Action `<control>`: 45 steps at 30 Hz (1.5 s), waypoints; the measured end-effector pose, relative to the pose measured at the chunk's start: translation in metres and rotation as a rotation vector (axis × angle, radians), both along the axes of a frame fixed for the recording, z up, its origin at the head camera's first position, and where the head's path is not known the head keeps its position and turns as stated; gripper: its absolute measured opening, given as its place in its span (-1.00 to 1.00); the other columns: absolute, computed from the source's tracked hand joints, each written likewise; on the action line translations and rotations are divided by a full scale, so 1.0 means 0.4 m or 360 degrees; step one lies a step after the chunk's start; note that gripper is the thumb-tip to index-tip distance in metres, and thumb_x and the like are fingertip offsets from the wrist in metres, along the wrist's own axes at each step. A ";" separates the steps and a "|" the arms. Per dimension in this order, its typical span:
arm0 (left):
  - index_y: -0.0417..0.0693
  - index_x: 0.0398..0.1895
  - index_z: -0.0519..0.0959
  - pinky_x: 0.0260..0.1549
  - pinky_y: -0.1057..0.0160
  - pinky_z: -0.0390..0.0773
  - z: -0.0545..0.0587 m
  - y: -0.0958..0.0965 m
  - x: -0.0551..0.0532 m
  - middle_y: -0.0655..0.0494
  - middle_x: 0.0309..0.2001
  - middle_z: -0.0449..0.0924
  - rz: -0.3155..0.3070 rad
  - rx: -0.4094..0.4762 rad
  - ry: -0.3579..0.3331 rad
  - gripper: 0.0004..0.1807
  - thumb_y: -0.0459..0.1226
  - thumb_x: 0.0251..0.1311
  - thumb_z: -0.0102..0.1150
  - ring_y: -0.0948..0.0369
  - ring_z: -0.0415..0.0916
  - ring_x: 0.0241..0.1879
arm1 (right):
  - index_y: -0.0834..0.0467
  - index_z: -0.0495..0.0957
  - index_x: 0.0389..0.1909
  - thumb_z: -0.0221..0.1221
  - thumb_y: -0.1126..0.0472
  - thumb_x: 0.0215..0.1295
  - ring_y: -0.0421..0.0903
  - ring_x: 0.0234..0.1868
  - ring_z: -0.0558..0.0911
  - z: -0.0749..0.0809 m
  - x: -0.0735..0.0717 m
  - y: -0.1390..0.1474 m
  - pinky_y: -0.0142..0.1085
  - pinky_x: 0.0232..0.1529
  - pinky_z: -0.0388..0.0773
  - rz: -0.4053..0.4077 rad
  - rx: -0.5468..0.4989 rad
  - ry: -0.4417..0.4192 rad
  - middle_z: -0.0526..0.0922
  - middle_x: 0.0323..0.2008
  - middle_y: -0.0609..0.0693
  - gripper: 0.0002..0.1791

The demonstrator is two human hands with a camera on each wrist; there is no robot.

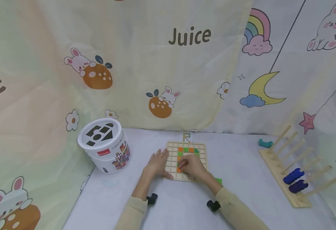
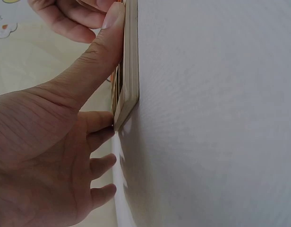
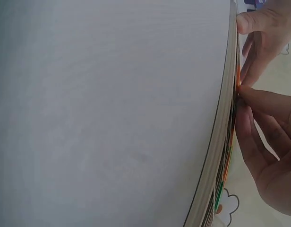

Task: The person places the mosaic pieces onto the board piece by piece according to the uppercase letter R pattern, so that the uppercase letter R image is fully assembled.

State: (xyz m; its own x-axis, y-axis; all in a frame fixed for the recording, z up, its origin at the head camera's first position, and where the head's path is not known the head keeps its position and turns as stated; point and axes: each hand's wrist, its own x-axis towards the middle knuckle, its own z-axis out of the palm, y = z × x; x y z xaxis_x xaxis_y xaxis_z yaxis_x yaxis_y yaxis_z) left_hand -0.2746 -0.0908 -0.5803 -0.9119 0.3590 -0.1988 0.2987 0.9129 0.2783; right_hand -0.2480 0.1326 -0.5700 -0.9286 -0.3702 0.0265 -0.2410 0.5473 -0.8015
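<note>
A square wooden grid board lies on the table, with several orange and green tiles set in its cells. My left hand rests at the board's left side, fingers spread. Its thumb lies along the near edge in the left wrist view. Over the middle of the board, my right hand brings thumb and fingertips together right at the surface, pinching a small tile mostly hidden by the fingers. An orange tile shows just below them.
A white lidded bucket with shape holes stands at the left. On the right, a wooden peg rack carries blue and purple pieces; a teal piece lies behind it. A patterned card sits behind the board. Green shows by the right wrist.
</note>
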 end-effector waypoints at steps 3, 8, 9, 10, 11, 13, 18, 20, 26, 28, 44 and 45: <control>-0.11 0.68 0.04 0.60 -0.22 -0.12 -0.016 -0.002 -0.008 0.01 0.70 -0.11 0.0007 0.0021 0.0013 0.54 0.27 -0.38 0.70 -0.09 -0.23 0.67 | 0.20 0.74 -0.12 0.43 0.48 0.16 -0.18 -0.28 0.75 0.010 0.006 0.008 -0.36 -0.21 0.73 0.0013 0.0008 0.0019 0.79 -0.32 -0.06 -0.73; -0.10 0.68 0.06 0.60 -0.21 -0.12 -0.019 -0.003 -0.013 0.01 0.69 -0.10 0.0018 0.0030 0.0018 0.55 0.27 -0.41 0.70 -0.09 -0.23 0.67 | 0.23 0.74 -0.06 0.43 0.47 0.17 -0.12 -0.25 0.75 0.033 0.022 0.045 -0.34 -0.19 0.72 -0.0056 -0.0044 0.0082 0.79 -0.27 0.02 -0.70; -0.10 0.68 0.06 0.60 -0.20 -0.12 -0.016 -0.003 -0.012 0.01 0.69 -0.09 0.0022 0.0031 0.0018 0.55 0.27 -0.41 0.70 -0.08 -0.23 0.67 | 0.24 0.74 -0.06 0.43 0.48 0.16 -0.12 -0.26 0.74 0.037 0.024 0.054 -0.34 -0.20 0.72 -0.0075 -0.0051 0.0107 0.79 -0.27 0.03 -0.70; -0.09 0.68 0.05 0.61 -0.19 -0.13 -0.011 -0.003 -0.010 0.02 0.70 -0.10 0.0028 0.0029 0.0014 0.55 0.28 -0.41 0.69 -0.07 -0.24 0.67 | 0.23 0.75 -0.07 0.43 0.47 0.17 -0.12 -0.26 0.74 0.041 0.026 0.064 -0.34 -0.20 0.72 -0.0098 -0.0054 0.0121 0.79 -0.27 0.03 -0.70; -0.09 0.69 0.05 0.61 -0.19 -0.13 -0.005 -0.003 -0.007 0.03 0.70 -0.10 0.0033 0.0032 0.0009 0.55 0.28 -0.41 0.69 -0.07 -0.24 0.67 | 0.23 0.75 -0.07 0.44 0.47 0.17 -0.13 -0.26 0.74 0.045 0.028 0.075 -0.35 -0.20 0.72 -0.0114 -0.0060 0.0135 0.79 -0.26 0.03 -0.71; -0.09 0.68 0.06 0.61 -0.18 -0.14 0.011 -0.004 -0.001 0.02 0.70 -0.10 0.0042 0.0050 0.0001 0.55 0.26 -0.41 0.70 -0.07 -0.24 0.67 | 0.23 0.75 -0.06 0.45 0.45 0.17 -0.14 -0.26 0.74 0.053 0.033 0.095 -0.36 -0.20 0.72 -0.0147 -0.0062 0.0153 0.80 -0.26 0.02 -0.71; -0.18 0.65 0.13 0.59 -0.25 -0.08 0.035 -0.011 0.012 -0.09 0.67 -0.01 0.0045 0.0126 0.0010 0.53 0.22 -0.45 0.73 -0.15 -0.16 0.65 | 0.24 0.74 -0.05 0.45 0.44 0.18 -0.13 -0.25 0.75 0.071 0.044 0.144 -0.33 -0.20 0.73 -0.0201 -0.0042 0.0162 0.80 -0.24 0.04 -0.70; -0.19 0.64 0.15 0.57 -0.28 -0.05 0.031 -0.014 0.009 -0.11 0.67 0.01 0.0045 0.0131 0.0018 0.53 0.22 -0.48 0.74 -0.17 -0.14 0.65 | 0.24 0.74 -0.05 0.45 0.43 0.19 -0.12 -0.24 0.75 0.079 0.050 0.160 -0.30 -0.18 0.73 -0.0220 -0.0010 0.0165 0.80 -0.24 0.05 -0.71; -0.16 0.66 0.09 0.59 -0.24 -0.08 0.010 -0.014 -0.003 -0.07 0.68 -0.05 0.0027 0.0078 0.0037 0.57 0.28 -0.46 0.70 -0.14 -0.18 0.66 | 0.20 0.75 -0.05 0.47 0.39 0.18 -0.11 -0.22 0.73 0.087 0.069 0.210 -0.26 -0.16 0.71 -0.0305 0.0098 0.0125 0.79 -0.24 0.01 -0.70; -0.13 0.68 0.06 0.59 -0.24 -0.09 -0.014 -0.014 -0.015 -0.04 0.69 -0.09 0.0014 0.0056 0.0049 0.59 0.31 -0.47 0.67 -0.13 -0.20 0.66 | 0.20 0.74 -0.04 0.47 0.40 0.17 -0.11 -0.21 0.72 0.086 0.076 0.226 -0.25 -0.15 0.71 -0.0325 0.0133 0.0093 0.79 -0.23 0.00 -0.69; -0.10 0.69 0.04 0.59 -0.25 -0.15 -0.027 -0.003 -0.016 0.01 0.70 -0.11 0.0032 0.0061 0.0012 0.62 0.31 -0.51 0.69 -0.10 -0.23 0.67 | 0.13 0.73 -0.12 0.58 0.42 -0.05 -0.16 -0.29 0.65 0.037 0.121 0.285 -0.22 -0.19 0.70 -0.0324 0.0401 -0.0180 0.72 -0.35 -0.11 -0.58; -0.10 0.69 0.04 0.59 -0.25 -0.16 -0.028 -0.003 -0.015 0.01 0.70 -0.11 0.0033 0.0062 0.0009 0.62 0.32 -0.52 0.68 -0.10 -0.24 0.67 | 0.13 0.73 -0.14 0.57 0.43 -0.04 -0.17 -0.31 0.63 0.035 0.124 0.284 -0.25 -0.21 0.69 -0.0320 0.0392 -0.0182 0.71 -0.37 -0.12 -0.59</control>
